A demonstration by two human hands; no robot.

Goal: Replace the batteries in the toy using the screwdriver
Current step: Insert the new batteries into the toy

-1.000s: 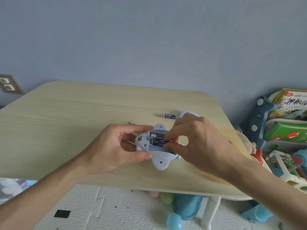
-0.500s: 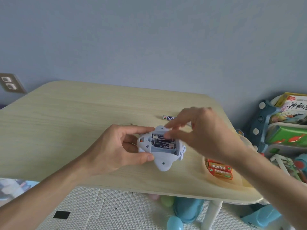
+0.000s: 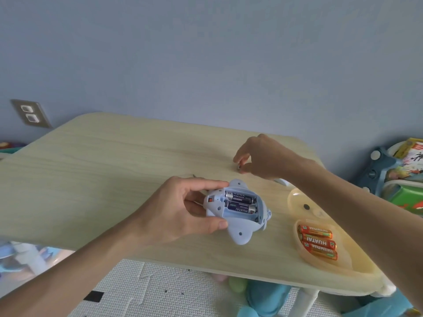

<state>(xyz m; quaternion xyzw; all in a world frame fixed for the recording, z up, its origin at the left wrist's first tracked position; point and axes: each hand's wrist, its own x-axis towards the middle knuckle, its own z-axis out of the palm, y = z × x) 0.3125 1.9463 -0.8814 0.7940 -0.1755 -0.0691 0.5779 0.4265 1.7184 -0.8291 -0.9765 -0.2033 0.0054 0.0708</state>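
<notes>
Toy [image 3: 238, 216]: light, hard, slick plastic; we clasp its sides, left hand [image 3: 183, 209]. Right hand [image 3: 258, 159] pinches battery [image 3: 239, 167] near tabletop [image 3: 114, 168] far edge.

Table [image 3: 114, 170] left half and far-left corner bare, toy [image 3: 238, 211] w/ left hand [image 3: 178, 211] mid near edge, tray [image 3: 325, 243] blocks near-right corner, right hand [image 3: 261, 159] toward far-right corner.

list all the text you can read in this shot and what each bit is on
"HUATAI", upside down, on the nearer dark battery in the toy.
"HUATAI", upside down, on the orange batteries in the yellow tray.
Small print on the farther dark battery: too small to read.
Large characters on the book cover at the right edge: blurred, not readable.
</notes>
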